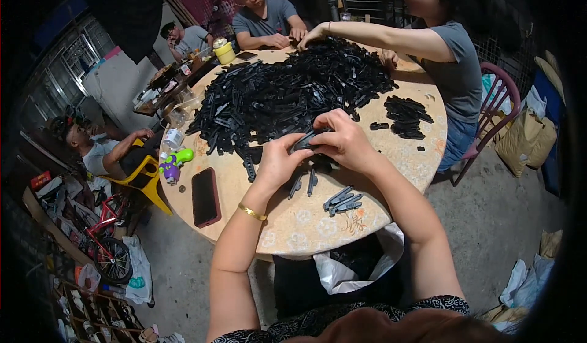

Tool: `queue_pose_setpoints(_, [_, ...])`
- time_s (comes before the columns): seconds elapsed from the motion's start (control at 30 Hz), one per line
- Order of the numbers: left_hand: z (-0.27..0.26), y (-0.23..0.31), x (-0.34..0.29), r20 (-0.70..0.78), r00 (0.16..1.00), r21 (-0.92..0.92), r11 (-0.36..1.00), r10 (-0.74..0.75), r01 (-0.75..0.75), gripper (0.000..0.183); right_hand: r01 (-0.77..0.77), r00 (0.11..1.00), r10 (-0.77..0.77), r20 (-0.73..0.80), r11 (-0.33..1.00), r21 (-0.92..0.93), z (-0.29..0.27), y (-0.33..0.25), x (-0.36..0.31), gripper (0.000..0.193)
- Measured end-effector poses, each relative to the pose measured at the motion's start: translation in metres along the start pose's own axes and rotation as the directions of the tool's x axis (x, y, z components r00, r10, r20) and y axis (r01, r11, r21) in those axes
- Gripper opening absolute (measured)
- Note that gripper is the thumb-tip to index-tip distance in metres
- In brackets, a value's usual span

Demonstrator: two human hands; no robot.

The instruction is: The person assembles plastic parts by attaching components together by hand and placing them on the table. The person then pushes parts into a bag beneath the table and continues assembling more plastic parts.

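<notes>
Both my hands meet over the near middle of a round table (287, 227). My left hand (281, 162) pinches one end of a slim dark plastic piece (304, 141). The fingers of my right hand (343, 140) close on the other end of that piece. Just beyond my hands rises a wide heap of black plastic pieces (281, 92). Below them, two loose dark pieces (312, 181) lie on the tabletop. Closer to me is a small group of grey plastic pieces (343, 201).
A smaller pile of black pieces (406, 116) lies to the right. On the left are a phone (206, 197), a green and purple toy (175, 164) and a clear bottle (172, 140). Two people sit at the table's far side. A white bag (333, 274) hangs below the near edge.
</notes>
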State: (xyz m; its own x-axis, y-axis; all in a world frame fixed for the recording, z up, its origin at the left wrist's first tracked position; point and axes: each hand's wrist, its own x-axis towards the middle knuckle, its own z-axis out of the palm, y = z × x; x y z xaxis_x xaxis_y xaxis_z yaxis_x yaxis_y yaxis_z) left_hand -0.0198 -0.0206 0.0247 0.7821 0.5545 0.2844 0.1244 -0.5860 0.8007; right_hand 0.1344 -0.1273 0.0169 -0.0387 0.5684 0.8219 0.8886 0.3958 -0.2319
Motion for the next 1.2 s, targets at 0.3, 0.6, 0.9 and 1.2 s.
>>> queue_pose_setpoints(0.3, [-0.005,0.003,-0.001,0.020,0.997,0.010,0.998,0.068,-0.068,0.030,-0.376,0.918,0.280,0.280,0.838,0.396,-0.005,0.002,-0.002,0.038])
queue_pose_setpoints(0.6, [-0.006,0.010,-0.005,0.023,0.966,0.174,0.951,0.256,-0.256,0.025,-0.223,0.963,0.176,0.205,0.946,0.237,-0.009,0.002,-0.002,0.031])
queue_pose_setpoints(0.9, [-0.001,0.004,-0.002,-0.034,0.941,0.169,0.930,0.337,-0.327,0.025,-0.123,0.984,0.107,0.141,0.987,0.108,-0.011,-0.003,-0.003,0.021])
queue_pose_setpoints(1.2, [-0.002,0.004,-0.001,0.129,0.991,-0.110,0.993,0.042,-0.028,0.029,-0.435,0.895,0.403,0.189,0.700,0.567,-0.008,0.025,-0.010,0.030])
